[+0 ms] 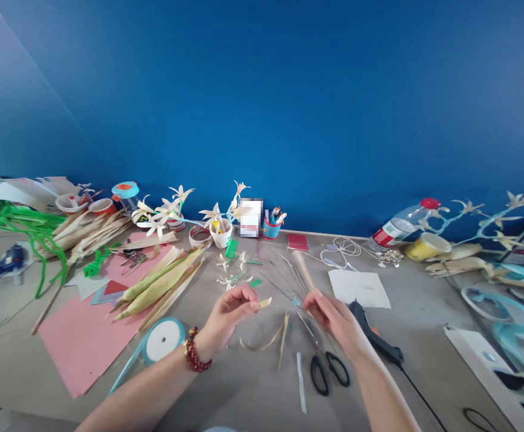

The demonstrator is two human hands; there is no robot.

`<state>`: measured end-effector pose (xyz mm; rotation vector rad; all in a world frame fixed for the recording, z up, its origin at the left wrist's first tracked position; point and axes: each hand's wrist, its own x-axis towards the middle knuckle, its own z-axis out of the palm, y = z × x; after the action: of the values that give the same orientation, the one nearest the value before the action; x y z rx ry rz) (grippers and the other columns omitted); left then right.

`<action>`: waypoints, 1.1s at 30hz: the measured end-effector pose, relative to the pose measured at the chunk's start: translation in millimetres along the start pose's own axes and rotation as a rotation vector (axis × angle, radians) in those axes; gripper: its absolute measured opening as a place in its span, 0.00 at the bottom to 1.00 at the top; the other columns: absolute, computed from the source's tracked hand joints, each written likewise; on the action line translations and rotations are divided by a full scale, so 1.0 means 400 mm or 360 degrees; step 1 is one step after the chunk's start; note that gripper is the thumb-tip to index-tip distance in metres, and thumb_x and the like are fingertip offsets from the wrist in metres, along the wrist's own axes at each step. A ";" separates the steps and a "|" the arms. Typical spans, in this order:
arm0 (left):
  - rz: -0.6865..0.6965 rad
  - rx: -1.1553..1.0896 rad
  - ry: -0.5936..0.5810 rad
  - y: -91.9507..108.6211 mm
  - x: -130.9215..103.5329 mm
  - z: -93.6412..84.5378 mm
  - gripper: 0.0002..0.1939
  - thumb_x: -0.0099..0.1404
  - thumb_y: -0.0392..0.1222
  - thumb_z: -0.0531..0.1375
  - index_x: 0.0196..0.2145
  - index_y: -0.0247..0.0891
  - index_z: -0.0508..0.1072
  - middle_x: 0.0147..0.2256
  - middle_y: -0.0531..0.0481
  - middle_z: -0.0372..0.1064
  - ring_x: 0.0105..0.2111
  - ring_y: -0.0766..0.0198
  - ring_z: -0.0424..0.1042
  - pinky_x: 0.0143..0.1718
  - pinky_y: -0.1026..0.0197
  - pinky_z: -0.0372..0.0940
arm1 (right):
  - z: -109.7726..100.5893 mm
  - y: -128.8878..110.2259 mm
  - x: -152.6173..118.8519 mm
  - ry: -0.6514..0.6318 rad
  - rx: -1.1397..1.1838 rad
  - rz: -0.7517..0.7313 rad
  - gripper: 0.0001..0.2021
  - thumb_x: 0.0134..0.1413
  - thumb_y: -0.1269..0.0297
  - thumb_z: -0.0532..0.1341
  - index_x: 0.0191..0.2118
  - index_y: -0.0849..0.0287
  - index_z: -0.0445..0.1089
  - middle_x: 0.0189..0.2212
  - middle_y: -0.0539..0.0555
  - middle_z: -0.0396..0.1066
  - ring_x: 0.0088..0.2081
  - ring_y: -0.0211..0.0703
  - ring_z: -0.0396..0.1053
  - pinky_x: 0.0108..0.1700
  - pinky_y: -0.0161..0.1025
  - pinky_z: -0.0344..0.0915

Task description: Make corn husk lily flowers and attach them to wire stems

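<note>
My left hand (232, 313), with a dark red bead bracelet on the wrist, pinches a small pale piece of corn husk (266, 303). Opposite it, my right hand (334, 316) is closed on a longer pale husk strip (304, 271) that points away from me and is blurred. Black-handled scissors (319, 375) lie on the table just below the right hand, blades pointing away. Between the hands and me are thin husk scraps (283, 341) and a white strip (301, 382). Thin wires (284, 262) and small white husk flowers (235, 279) lie beyond the hands.
A black glue gun (373, 333) and white paper (361, 288) lie right. Left are a blue ribbon roll (165, 340), corn husks (163, 282), pink paper (84, 342) and green stems (19, 222). Cups with husk flowers (220, 235) and a plastic bottle (399, 228) stand along the blue wall.
</note>
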<state>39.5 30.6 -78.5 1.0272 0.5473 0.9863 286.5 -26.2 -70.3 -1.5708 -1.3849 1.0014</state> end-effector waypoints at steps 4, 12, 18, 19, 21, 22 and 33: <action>-0.0005 -0.0043 0.0030 0.005 -0.007 0.010 0.07 0.59 0.39 0.66 0.29 0.36 0.71 0.30 0.51 0.64 0.31 0.67 0.62 0.36 0.64 0.57 | -0.010 0.044 0.075 0.0336 -0.0704 -0.0133 0.14 0.57 0.52 0.55 0.33 0.55 0.72 0.26 0.55 0.72 0.32 0.50 0.69 0.34 0.41 0.62; 0.0063 0.0176 -0.0071 0.031 -0.020 0.028 0.07 0.61 0.41 0.64 0.29 0.35 0.72 0.31 0.50 0.64 0.33 0.65 0.62 0.35 0.64 0.57 | 0.073 -0.098 0.008 -0.0313 0.0193 -0.0237 0.15 0.60 0.55 0.58 0.47 0.57 0.69 0.44 0.58 0.72 0.44 0.48 0.70 0.47 0.44 0.66; 0.0119 0.0303 -0.0174 0.052 -0.034 0.034 0.06 0.63 0.40 0.62 0.31 0.35 0.72 0.31 0.49 0.65 0.33 0.65 0.64 0.37 0.62 0.59 | 0.107 -0.170 0.011 -0.0575 0.0716 -0.0026 0.10 0.52 0.59 0.64 0.31 0.60 0.68 0.26 0.48 0.66 0.28 0.37 0.66 0.34 0.34 0.64; 0.0128 0.0323 -0.0191 0.057 -0.035 0.035 0.06 0.63 0.40 0.62 0.31 0.35 0.73 0.32 0.48 0.66 0.34 0.64 0.65 0.38 0.61 0.59 | 0.107 -0.175 0.013 -0.0584 0.0725 -0.0025 0.10 0.53 0.59 0.63 0.30 0.60 0.67 0.25 0.48 0.66 0.28 0.36 0.66 0.33 0.34 0.63; 0.0162 0.0377 -0.0210 0.066 -0.036 0.040 0.06 0.63 0.41 0.62 0.33 0.35 0.73 0.33 0.47 0.67 0.36 0.62 0.66 0.40 0.60 0.60 | 0.106 -0.187 0.014 -0.0590 0.0716 -0.0021 0.09 0.53 0.59 0.62 0.30 0.60 0.66 0.24 0.47 0.65 0.26 0.36 0.64 0.31 0.34 0.63; 0.0191 0.0415 -0.0212 0.072 -0.036 0.044 0.06 0.63 0.41 0.61 0.34 0.35 0.73 0.34 0.46 0.67 0.36 0.61 0.66 0.41 0.59 0.60 | 0.105 -0.196 0.013 -0.0583 0.0697 -0.0023 0.09 0.52 0.59 0.62 0.29 0.59 0.66 0.23 0.47 0.64 0.25 0.36 0.64 0.30 0.34 0.63; 0.0097 0.0255 -0.0248 0.125 -0.019 0.092 0.08 0.61 0.42 0.63 0.29 0.35 0.71 0.31 0.48 0.65 0.34 0.63 0.65 0.39 0.60 0.61 | 0.088 -0.237 0.014 -0.0540 0.0582 -0.0146 0.09 0.52 0.61 0.63 0.27 0.59 0.65 0.22 0.46 0.62 0.23 0.33 0.62 0.26 0.31 0.62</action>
<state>43.7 15.4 -18.0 1.2588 0.4740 0.9172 219.7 -10.7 4.5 -1.0938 -1.3837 1.4206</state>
